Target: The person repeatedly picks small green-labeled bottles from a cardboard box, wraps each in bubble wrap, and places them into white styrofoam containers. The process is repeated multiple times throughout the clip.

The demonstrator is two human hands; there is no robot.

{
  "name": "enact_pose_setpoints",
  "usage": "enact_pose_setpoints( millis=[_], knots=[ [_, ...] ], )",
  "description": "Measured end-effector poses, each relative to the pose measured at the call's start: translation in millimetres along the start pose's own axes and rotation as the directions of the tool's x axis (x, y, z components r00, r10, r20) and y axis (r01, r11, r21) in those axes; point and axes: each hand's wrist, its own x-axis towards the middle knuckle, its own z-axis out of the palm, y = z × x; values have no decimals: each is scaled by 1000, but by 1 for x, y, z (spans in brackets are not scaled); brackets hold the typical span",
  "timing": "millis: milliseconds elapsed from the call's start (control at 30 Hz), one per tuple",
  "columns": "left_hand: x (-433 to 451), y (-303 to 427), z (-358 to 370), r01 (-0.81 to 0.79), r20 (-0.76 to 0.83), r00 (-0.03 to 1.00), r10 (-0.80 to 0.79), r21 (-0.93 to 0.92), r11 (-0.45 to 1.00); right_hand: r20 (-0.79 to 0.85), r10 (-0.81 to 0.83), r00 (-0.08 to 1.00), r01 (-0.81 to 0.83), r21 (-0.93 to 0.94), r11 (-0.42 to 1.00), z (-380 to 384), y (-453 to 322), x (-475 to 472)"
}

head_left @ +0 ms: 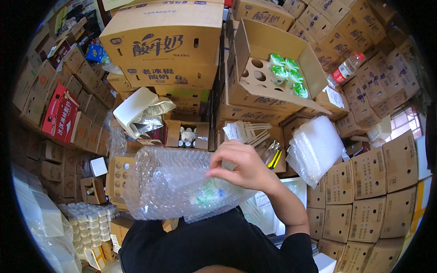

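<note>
A large piece of bubble wrap spreads in front of my chest. With thumb and fingers, my right hand pinches its upper right edge. Through the clear film a green and white cup shows blurred, inside or behind the wrap. My left hand is not visible. Beyond the right hand stands an open carton with a cardboard divider, holding several yogurt cups with green lids. A stack of folded bubble wrap lies to the right.
A box near my right hand holds printed labels and a yellow utility knife. A white foam box with silver lining and a carton of small bottles stand ahead. Stacked cartons surround me; a plastic bottle lies on some.
</note>
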Motion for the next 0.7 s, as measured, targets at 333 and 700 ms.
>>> enact_pose_setpoints(
  millis=[333,700],
  knots=[
    [-4,-7,-21,218,60,975,-214,-78,973,-196,-134,971,122,-77,990,22,-17,-31],
    [24,27,-34,309,250,911,-326,107,945,-373,328,868,-292,149,945,-4,-30,-44]
  ],
)
